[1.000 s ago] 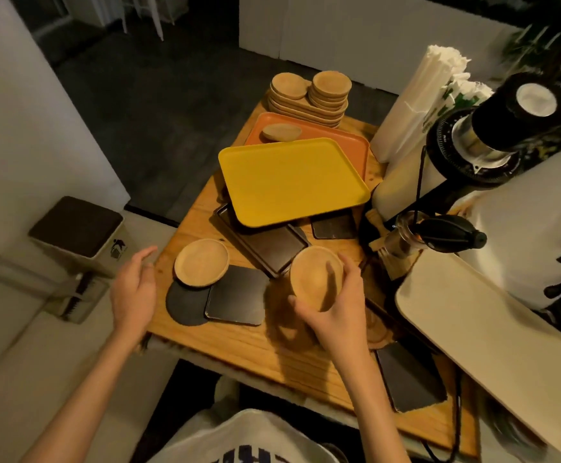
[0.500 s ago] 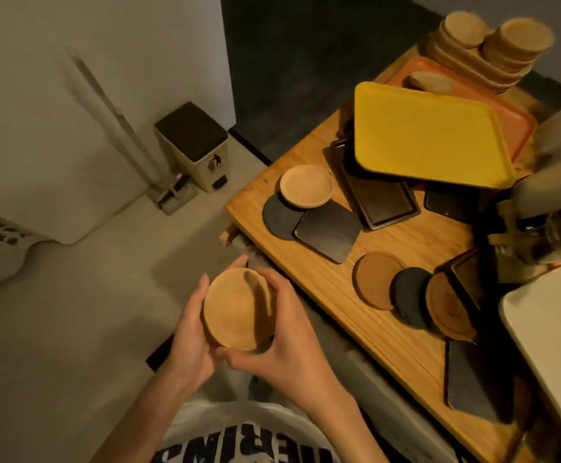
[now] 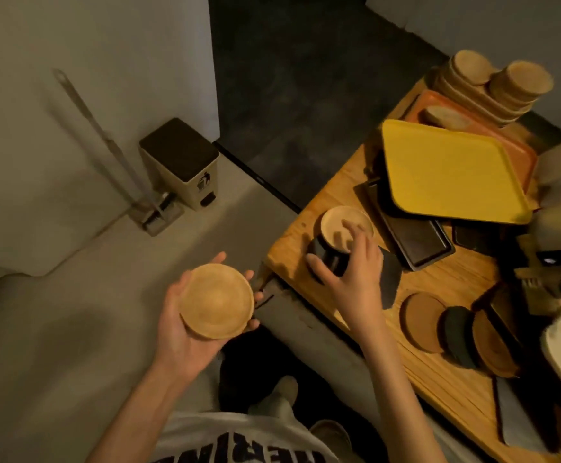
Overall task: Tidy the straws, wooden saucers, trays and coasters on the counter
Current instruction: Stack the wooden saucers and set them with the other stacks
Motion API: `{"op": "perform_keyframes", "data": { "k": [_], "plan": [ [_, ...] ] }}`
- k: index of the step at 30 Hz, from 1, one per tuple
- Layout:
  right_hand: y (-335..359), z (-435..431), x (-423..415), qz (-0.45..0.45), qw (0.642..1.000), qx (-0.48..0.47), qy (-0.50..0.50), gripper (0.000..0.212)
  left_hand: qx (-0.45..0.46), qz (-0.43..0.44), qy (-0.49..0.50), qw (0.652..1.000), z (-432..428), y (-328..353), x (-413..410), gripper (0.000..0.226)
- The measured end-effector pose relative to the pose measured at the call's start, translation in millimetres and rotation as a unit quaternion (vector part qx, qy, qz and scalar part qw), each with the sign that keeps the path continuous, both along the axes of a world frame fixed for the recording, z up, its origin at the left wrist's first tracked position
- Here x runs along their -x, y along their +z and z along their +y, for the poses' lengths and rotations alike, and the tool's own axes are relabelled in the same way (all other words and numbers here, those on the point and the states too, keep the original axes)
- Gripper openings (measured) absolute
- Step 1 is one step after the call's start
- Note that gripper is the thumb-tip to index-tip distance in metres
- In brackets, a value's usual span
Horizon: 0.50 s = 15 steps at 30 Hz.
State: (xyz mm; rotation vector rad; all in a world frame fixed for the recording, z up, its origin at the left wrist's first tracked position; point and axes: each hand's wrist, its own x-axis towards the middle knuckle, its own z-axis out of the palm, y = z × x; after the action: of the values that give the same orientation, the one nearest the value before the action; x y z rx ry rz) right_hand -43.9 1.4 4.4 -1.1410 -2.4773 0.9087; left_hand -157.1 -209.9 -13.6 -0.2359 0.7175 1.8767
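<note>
Beside the counter (image 3: pixel 421 279), left hand (image 3: pixel 185 342) cradling a wooden saucer (image 3: pixel 217 302), right hand (image 3: pixel 352 279) gripping second saucer (image 3: pixel 337 223), shirt lettering (image 3: pixel 239 451) unreadable

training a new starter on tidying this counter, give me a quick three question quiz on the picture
1. True or false: the left hand holds a wooden saucer out past the edge of the counter.
2. The yellow tray lies on top of: A) the orange tray B) the floor C) a pile of cups.
3. Which wooden piece does the right hand touch?

Key: 1 true. 2 A. 3 the second saucer, which sits on the counter near its corner.
</note>
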Motion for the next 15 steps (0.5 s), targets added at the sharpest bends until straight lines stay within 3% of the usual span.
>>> {"op": "perform_keyframes", "data": {
  "k": [8,15],
  "plan": [
    [-35,30,52,-0.103,0.984,-0.018,-0.145,0.09,0.043,-0.003,0.013,0.999,-27,1,129,0.053],
    [-26,41,62,-0.085,0.97,0.032,-0.226,0.087,0.044,-0.029,-0.021,0.998,-7,3,165,0.06]
  ]
}}
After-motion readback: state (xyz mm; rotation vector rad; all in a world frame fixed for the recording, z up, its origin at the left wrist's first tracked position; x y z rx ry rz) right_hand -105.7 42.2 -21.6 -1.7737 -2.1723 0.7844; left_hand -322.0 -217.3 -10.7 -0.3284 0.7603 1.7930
